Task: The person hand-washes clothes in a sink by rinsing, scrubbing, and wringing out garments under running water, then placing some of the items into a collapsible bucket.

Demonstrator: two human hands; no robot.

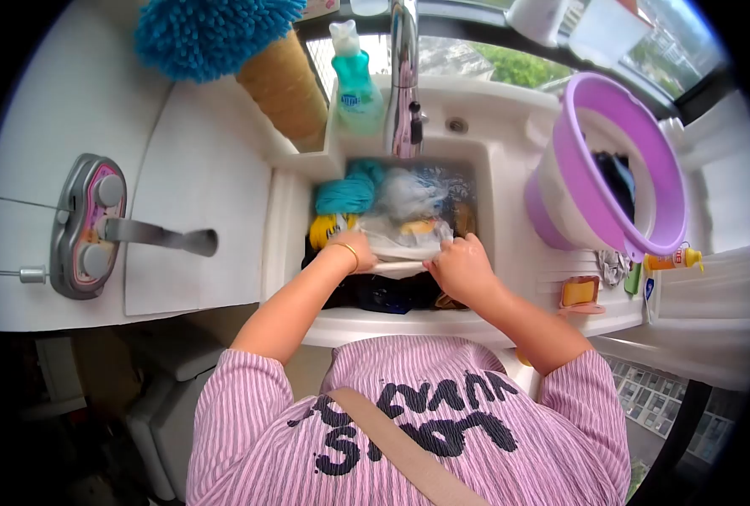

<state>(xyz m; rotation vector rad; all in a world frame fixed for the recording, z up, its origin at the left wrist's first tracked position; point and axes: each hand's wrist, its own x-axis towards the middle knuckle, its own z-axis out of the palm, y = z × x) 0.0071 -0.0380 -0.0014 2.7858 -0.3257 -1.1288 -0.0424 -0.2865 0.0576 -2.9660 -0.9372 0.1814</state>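
Observation:
Both hands are over a white sink filled with wet laundry. A white cloth is stretched between them. My left hand, with a gold bangle at the wrist, grips the cloth's left side. My right hand is closed on its right side. Around the cloth lie a teal cloth, a yellow cloth and dark cloth nearer the front edge. Behind it, whitish material sits in the water under the chrome faucet.
A purple-rimmed bucket with dark cloth inside stands on the right ledge. Near it are an orange soap bar and a yellow-orange bottle. A green soap bottle stands behind the sink. A wall-mounted grey device is at left.

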